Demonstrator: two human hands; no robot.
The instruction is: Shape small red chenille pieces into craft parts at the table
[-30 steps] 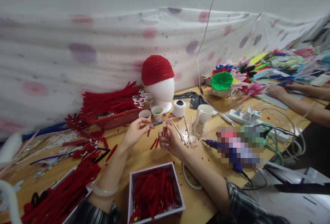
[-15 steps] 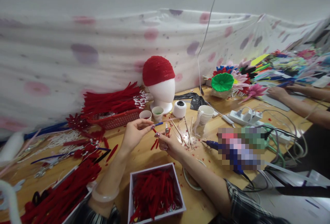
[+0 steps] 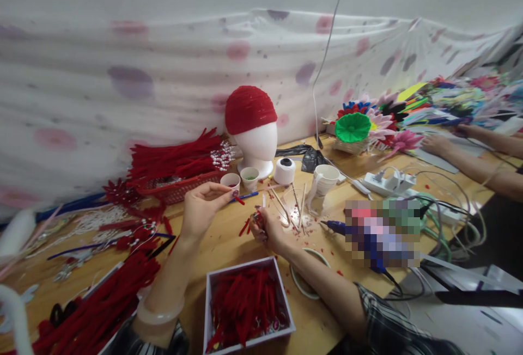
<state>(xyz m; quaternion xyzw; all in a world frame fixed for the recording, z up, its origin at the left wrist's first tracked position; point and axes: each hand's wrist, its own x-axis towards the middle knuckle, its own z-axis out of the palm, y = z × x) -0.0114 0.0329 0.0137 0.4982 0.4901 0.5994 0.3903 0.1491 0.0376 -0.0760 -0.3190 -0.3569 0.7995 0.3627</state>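
My left hand (image 3: 205, 208) pinches a short red fuzzy strip (image 3: 240, 201) between thumb and fingertips, above the table. To its right, my right hand (image 3: 266, 230) is closed around a small red object with a shiny part (image 3: 258, 218); the fingers hide most of it, so its kind is unclear. A blue stick (image 3: 247, 196) lies on the table just behind the strip. Several red pieces (image 3: 244, 228) lie beside my right hand. Below both hands stands a white box (image 3: 207, 311) of red fuzzy pieces.
At the back are a foam head (image 3: 259, 148) in a red cap, paper cups (image 3: 249, 179), a thread cone (image 3: 285, 171) and a mug (image 3: 327, 178). A red basket (image 3: 163, 191) stands left. Right are a blue-handled tool (image 3: 337, 228), power strips (image 3: 390, 183) and another person's hand (image 3: 435, 145).
My hands have drawn apart: the left went left with the red strip, while the right dropped slightly and turned. The camera view has shifted a little.
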